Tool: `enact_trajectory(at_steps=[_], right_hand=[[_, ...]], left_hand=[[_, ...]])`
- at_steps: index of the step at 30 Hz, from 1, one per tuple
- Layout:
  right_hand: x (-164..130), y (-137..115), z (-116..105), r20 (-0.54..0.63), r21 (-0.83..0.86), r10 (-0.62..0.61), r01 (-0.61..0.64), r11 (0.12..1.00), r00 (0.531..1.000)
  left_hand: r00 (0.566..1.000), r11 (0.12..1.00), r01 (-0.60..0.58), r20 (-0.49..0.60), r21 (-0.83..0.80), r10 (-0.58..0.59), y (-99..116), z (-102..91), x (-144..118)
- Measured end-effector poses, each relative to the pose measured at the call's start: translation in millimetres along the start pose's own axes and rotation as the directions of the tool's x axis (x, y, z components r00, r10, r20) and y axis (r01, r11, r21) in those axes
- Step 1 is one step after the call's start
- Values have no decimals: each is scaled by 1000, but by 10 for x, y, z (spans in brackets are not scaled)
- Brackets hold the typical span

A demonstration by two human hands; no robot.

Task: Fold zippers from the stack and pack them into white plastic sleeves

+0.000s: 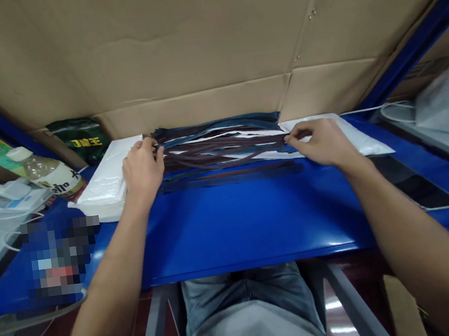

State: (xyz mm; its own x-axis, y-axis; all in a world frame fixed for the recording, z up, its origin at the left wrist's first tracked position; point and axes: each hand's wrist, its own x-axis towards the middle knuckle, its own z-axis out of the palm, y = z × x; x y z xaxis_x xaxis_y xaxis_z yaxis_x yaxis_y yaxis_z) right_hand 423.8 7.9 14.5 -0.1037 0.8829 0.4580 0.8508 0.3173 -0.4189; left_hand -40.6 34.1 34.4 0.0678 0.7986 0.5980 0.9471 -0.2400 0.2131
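Observation:
Long dark brown and navy fabric strips point(222, 149), which look like zipper tapes, lie side by side across the back of the blue table. My left hand point(144, 167) is at their left end, with thumb and fingers pinched at the end of a dark brown strip. At the right end my right hand point(319, 140) pinches the tip of a dark brown strip between thumb and forefinger. White sheeting shows between and under the strips. A few separate strips point(231, 176) lie flat just in front of the pile.
White packages point(104, 172) sit by my left hand, and a white bag point(359, 135) lies behind my right. A drink bottle point(47, 170), a dark green pouch point(82, 141) and chargers with cables point(15, 193) stand left. A phone point(414, 180) lies right. Cardboard point(200, 34) walls the back.

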Motion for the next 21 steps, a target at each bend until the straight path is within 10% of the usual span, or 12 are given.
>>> enact_trajectory(at_steps=[3, 10, 21], right_hand=[[-56, -180, 96, 130, 225, 50, -79, 971, 990], [-214, -774, 287, 161, 575, -31, -68, 815, 987], [-312, -1042, 404, 162, 552, -112, 4, 834, 980]], left_hand=[[995, 997, -63, -74, -44, 60, 350, -8, -119], [920, 882, -159, 258, -444, 296, 1114, 119, -418], [872, 753, -88, 315, -652, 375, 1172, 265, -458]])
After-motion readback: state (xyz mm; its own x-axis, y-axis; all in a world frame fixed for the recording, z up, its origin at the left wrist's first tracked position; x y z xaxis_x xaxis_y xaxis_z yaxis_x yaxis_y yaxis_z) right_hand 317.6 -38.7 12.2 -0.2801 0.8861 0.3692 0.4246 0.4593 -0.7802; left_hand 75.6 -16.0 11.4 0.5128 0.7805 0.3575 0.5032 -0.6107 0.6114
